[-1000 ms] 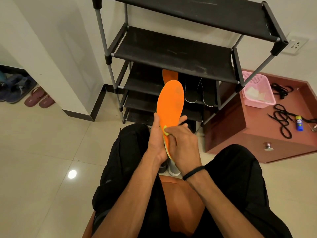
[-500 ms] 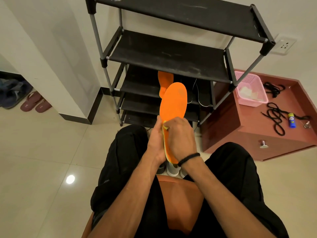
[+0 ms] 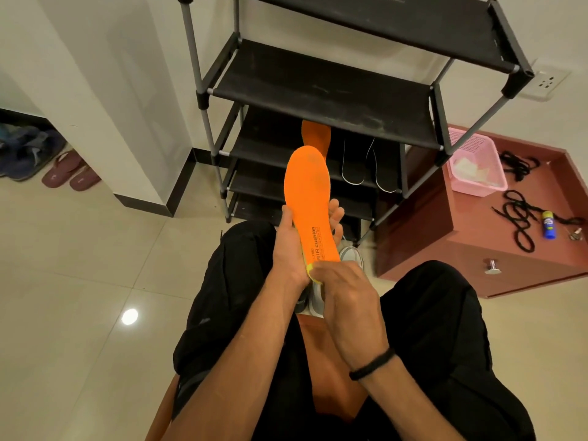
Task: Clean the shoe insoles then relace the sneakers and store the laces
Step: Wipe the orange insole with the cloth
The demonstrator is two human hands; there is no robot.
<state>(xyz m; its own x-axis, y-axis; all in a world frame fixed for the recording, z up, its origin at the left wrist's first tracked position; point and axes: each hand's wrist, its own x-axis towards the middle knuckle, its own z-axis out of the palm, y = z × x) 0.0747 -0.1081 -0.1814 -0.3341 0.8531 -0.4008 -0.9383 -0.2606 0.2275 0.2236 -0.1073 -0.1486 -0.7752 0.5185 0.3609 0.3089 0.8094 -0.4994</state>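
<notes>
Tiled floor, black shoe rack ahead, reddish counter at right carrying the black laces and a pink basket. Change over the last second: my right hand has slid from mid-sole down to the heel, uncovering the printed lettering. Judgement: one wiping pass is ending, cleaning still underway. Orange insole stands upright over my lap. Left hand wraps its edge, grip clamped; right fingers pinch the heel.
</notes>
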